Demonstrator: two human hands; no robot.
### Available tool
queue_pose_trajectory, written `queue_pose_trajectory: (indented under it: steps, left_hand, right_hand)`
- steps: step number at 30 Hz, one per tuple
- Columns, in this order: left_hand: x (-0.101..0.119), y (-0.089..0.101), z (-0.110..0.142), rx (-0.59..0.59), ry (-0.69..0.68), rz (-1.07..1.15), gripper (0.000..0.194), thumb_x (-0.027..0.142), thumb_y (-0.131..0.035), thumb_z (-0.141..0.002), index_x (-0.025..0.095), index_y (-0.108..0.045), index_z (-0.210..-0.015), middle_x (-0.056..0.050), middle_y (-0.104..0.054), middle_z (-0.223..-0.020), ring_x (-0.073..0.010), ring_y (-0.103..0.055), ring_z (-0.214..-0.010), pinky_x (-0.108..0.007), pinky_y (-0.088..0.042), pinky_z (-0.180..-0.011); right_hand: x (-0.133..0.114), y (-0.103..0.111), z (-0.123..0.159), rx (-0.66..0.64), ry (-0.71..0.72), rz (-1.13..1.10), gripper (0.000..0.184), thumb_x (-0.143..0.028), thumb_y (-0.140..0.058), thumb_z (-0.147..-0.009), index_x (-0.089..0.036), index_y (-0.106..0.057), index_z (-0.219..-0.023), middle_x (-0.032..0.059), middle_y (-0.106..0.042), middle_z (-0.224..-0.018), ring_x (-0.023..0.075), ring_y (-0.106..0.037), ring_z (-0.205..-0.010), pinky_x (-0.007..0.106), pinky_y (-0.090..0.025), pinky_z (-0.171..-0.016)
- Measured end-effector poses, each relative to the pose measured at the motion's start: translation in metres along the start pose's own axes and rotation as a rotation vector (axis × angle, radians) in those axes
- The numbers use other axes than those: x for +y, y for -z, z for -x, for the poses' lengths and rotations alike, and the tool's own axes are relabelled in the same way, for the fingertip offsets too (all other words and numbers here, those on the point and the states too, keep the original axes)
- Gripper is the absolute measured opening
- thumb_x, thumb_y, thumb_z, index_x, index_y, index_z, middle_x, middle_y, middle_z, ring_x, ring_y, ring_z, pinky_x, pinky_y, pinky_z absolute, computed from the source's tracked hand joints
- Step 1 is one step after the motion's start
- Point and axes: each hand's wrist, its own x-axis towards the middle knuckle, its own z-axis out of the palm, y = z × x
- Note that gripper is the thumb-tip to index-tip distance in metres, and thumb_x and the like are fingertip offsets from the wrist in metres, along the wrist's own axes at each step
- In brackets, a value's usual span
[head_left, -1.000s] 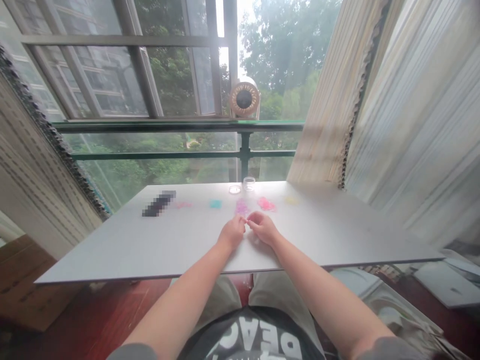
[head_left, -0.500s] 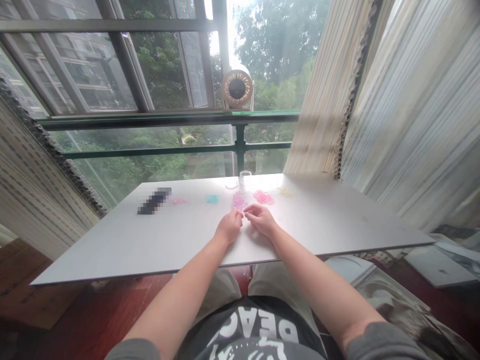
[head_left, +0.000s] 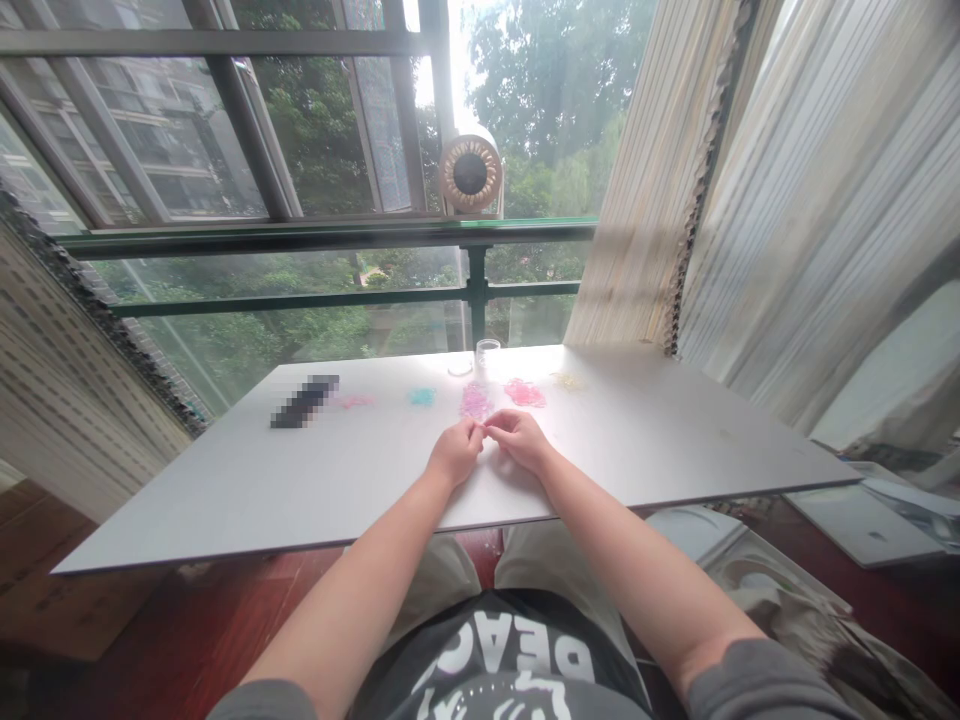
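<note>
Both hands are working at the near middle of a white surface (head_left: 675,430), forearms resting over its front edge. The left hand (head_left: 455,450) is curled, thumb and fingers bent inward; the right hand (head_left: 520,438) faces it with fingers arched and pointing toward the left. The fingertips of the two meet, or very nearly meet. State of grip: fingers drawn together on both sides, but whether either grip contains a small item cannot be told at this size. The purple heap (head_left: 474,400) of small pieces lies just beyond the fingertips, nearest to the left hand; contact with it cannot be confirmed. The bright pink heap (head_left: 524,392) lies just beyond the right hand. In the same rough row, the turquoise heap (head_left: 422,397) and the pale pink heap (head_left: 355,402) lie to the left, the pale yellow heap (head_left: 568,381) to the right. A clear jar (head_left: 488,352) stands upright behind the purple heap, a round clear lid (head_left: 460,369) flat beside it. A dark, pixelated object (head_left: 304,401) lies slantwise at far left.
</note>
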Motion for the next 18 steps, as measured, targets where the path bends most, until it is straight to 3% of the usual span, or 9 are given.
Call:
queue_pose_trajectory:
  steps: [18]
  left_hand:
    - [-0.0050, 0.0003, -0.0034, 0.057, 0.001, 0.139, 0.025, 0.035, -0.040, -0.085, 0.019, -0.055, -0.075, -0.001, -0.064, -0.069, -0.0155, -0.057, -0.065, -0.026, -0.041, -0.063]
  right_hand:
    - [0.0048, -0.0003, -0.0012, -0.009, -0.026, 0.040, 0.016, -0.030, -0.055, -0.072, -0.017, -0.056, -0.063, -0.0042, -0.052, -0.050, 0.0079, -0.043, -0.042, 0.021, -0.035, -0.044]
